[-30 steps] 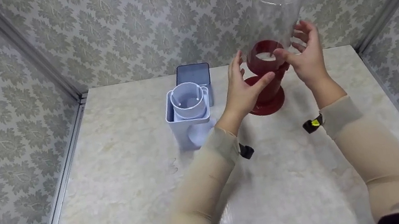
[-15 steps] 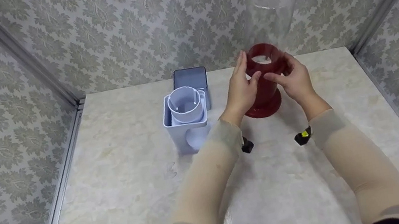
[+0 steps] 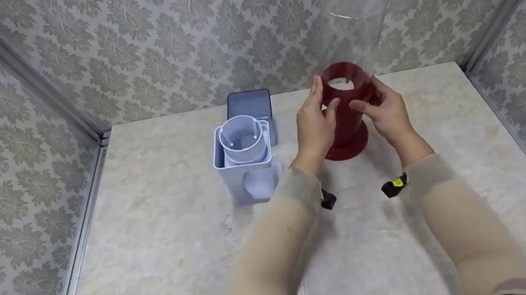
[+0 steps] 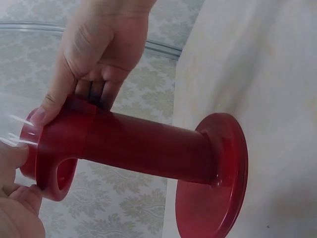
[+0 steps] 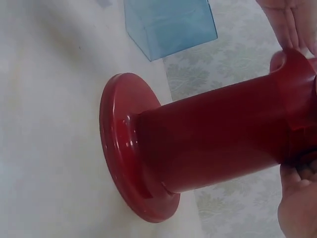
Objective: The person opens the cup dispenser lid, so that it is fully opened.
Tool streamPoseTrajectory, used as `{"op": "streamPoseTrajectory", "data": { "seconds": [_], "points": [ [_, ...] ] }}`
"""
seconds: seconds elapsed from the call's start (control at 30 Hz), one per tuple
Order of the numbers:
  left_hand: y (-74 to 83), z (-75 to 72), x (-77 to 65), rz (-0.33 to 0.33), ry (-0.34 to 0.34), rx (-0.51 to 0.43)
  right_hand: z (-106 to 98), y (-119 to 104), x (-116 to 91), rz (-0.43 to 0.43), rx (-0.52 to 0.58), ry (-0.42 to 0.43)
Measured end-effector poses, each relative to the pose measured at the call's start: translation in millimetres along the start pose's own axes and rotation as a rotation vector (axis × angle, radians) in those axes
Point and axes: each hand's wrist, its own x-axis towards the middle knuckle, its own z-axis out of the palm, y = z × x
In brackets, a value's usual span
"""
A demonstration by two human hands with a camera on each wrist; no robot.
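Observation:
A glossy red stand (image 3: 346, 125) with a round base rises from the table, its upper collar wider and ringed with an opening. Set in that collar, a tall clear tube (image 3: 356, 35) leans slightly back and to the right. My left hand (image 3: 315, 131) grips the collar from the left, thumb in front. From the right my right hand (image 3: 390, 115) holds the same collar, its thumb also in front. In the left wrist view the red collar (image 4: 64, 131) lies between both hands. The right wrist view shows the red base (image 5: 126, 153) flat on the table.
Left of the stand is a pale blue box (image 3: 242, 183) holding a round cup (image 3: 243, 142). Close behind them stands a darker translucent blue container (image 3: 249, 104). Patterned walls (image 3: 172, 50) enclose the marbled table (image 3: 162, 249) at the back and sides.
My right hand has come down from beside the clear tube to the red collar. My left hand has closed in on the collar's other side. The tube sits slightly lower in view.

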Motion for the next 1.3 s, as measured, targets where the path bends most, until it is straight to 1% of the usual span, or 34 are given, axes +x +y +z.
{"op": "streamPoseTrajectory", "data": {
  "seconds": [0.1,0.27,0.33,0.47,0.57,0.67,0.83,0.97,1.17,1.23,1.3],
  "points": [
    [1.6,0.9,-6.3,0.003,0.03,0.012,3.5,6.1,-3.9,-0.019,0.085,0.009],
    [0.5,1.0,-18.3,0.025,0.067,0.026,13.9,19.8,-15.3,-0.105,0.285,0.086],
    [-1.4,0.6,-23.5,0.04,0.086,0.024,17.8,23.6,-20.2,-0.142,0.335,0.115],
    [-7.4,-0.8,-31.7,0.097,0.141,0.023,23.3,27.9,-28.1,-0.177,0.361,0.152],
    [-12.2,-2.2,-36.4,0.128,0.15,-0.001,26.3,29.4,-33.5,-0.18,0.349,0.172],
    [-16.0,-3.8,-39.9,0.108,0.108,-0.033,29.2,30.5,-38.7,-0.179,0.33,0.203],
    [-21.1,-8.3,-42.2,0.021,0.016,-0.105,36.0,30.4,-45.8,-0.174,0.314,0.274],
    [-23.0,-11.7,-40.7,-0.021,-0.039,-0.161,39.3,27.4,-50.9,-0.188,0.303,0.332],
    [-28.0,-15.6,-44.0,-0.04,-0.136,-0.203,41.8,24.1,-59.9,-0.185,0.267,0.371],
    [-30.4,-15.4,-46.5,-0.039,-0.148,-0.214,41.4,24.7,-61.7,-0.175,0.252,0.37],
    [-32.4,-15.0,-48.9,-0.038,-0.142,-0.219,40.8,25.6,-62.5,-0.17,0.229,0.361]
  ]
}}
